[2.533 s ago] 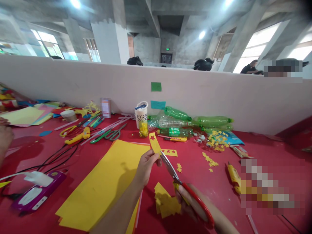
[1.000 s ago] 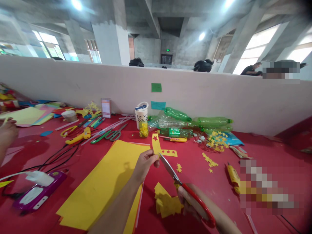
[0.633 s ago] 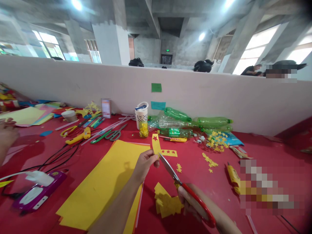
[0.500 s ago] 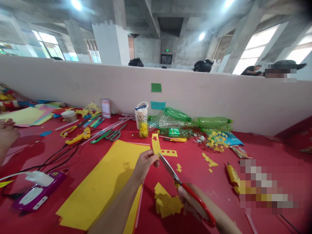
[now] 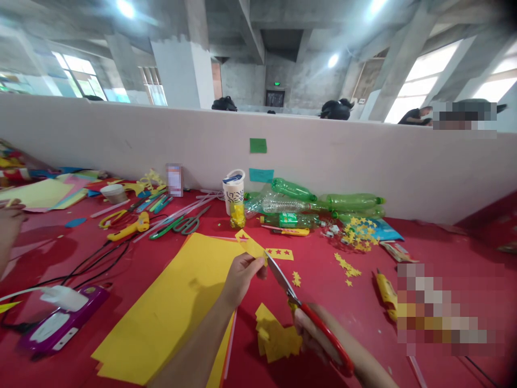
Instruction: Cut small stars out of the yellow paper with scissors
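L hand [image 5: 241, 275] comes in from the near side over yellow sheets [image 5: 169, 307], palm down-ish, thumb & fingers pinched tight on the near end of a strip [image 5: 251, 246] w/ a star cutout. R hand [image 5: 313, 328] is lower & nearer, fingers curled around the handles of red scissors [image 5: 319, 322], partly hidden; blades angle away & left, tips at the strip by L thumb. Blade gap: can't tell.

Surface [image 5: 335, 302]: far edge meets the partition [image 5: 363, 161], w/ bottles [image 5: 294, 203] along it; near edge out of view. Open room R of the scissors, btwn small stars [image 5: 297, 278] & glue gun [image 5: 386, 293]. Scraps [image 5: 278, 337] sit btwn the forearms, toward the near edge.

Vs. 0.5 s ago: strip's free end now swings left, toward the sheets' far edge; was pointing straight at the far edge. Scissors approx. same spot.
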Available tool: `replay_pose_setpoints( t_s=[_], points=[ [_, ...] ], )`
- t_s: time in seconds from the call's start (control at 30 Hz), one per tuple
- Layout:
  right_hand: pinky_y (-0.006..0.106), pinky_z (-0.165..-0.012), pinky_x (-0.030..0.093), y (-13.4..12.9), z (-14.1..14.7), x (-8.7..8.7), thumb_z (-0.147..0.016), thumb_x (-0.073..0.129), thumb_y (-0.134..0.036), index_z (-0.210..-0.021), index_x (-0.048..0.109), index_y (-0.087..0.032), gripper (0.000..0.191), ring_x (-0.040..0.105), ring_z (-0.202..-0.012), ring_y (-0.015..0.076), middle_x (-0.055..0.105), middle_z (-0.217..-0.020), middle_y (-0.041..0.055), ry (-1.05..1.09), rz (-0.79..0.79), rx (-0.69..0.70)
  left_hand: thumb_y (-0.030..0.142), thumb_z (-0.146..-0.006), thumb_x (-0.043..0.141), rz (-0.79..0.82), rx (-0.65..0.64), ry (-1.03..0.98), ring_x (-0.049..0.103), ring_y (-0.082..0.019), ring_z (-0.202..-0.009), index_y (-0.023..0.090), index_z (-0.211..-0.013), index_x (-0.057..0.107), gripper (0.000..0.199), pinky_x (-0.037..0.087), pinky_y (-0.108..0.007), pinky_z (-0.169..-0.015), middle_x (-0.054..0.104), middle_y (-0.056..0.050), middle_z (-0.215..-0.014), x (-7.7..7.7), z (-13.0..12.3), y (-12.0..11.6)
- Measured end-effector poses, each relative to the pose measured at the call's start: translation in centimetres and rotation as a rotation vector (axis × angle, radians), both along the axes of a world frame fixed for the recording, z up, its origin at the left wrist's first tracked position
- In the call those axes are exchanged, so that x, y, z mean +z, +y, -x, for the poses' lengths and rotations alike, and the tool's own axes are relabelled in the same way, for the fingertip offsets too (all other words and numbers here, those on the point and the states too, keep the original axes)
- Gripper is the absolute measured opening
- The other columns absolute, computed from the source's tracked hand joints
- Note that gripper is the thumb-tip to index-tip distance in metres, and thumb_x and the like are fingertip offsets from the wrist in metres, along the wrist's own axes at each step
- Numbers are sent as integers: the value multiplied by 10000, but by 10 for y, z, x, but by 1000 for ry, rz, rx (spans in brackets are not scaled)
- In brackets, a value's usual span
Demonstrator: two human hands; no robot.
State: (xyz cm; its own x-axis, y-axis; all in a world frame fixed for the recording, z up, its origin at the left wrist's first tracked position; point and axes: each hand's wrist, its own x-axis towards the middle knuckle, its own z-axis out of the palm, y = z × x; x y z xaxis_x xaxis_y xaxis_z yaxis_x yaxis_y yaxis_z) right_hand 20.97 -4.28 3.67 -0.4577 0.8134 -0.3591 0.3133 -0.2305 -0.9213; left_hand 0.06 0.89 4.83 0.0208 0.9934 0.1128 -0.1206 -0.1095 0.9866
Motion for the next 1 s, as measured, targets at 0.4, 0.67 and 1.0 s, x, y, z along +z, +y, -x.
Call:
replay_pose_setpoints(
  t_s=[0.4, 0.67, 1.0],
  points=[
    [159, -313, 248, -4, 5, 6, -729, 423, -766, -705, 451, -189, 578, 316, -310, 33, 392, -438, -92, 37, -19, -18, 297, -772, 589, 34, 14, -12, 528, -128, -505, 151, -516, 619, 296, 413, -253, -585, 587, -7, -486, -2, -4, 1],
    [165, -317, 236, -3, 6, -2, -773, 387, -741, -687, 449, -188, 563, 305, -275, 40, 367, -364, -108, 66, -16, -4, 283, -784, 581, 38, 4, -12, 532, -124, -510, 150, -533, 619, 287, 414, -249, -588, 586, -4, -494, -3, -4, 1],
    [175, -323, 268, -4, 8, -5, -763, 400, -743, -667, 434, -196, 556, 291, -256, 46, 333, -347, -118, 63, 29, -54, 280, -797, 570, 38, -7, -25, 530, -118, -518, 142, -549, 619, 288, 408, -242, -595, 585, 1, -501, -4, -4, 2]
  ],
)
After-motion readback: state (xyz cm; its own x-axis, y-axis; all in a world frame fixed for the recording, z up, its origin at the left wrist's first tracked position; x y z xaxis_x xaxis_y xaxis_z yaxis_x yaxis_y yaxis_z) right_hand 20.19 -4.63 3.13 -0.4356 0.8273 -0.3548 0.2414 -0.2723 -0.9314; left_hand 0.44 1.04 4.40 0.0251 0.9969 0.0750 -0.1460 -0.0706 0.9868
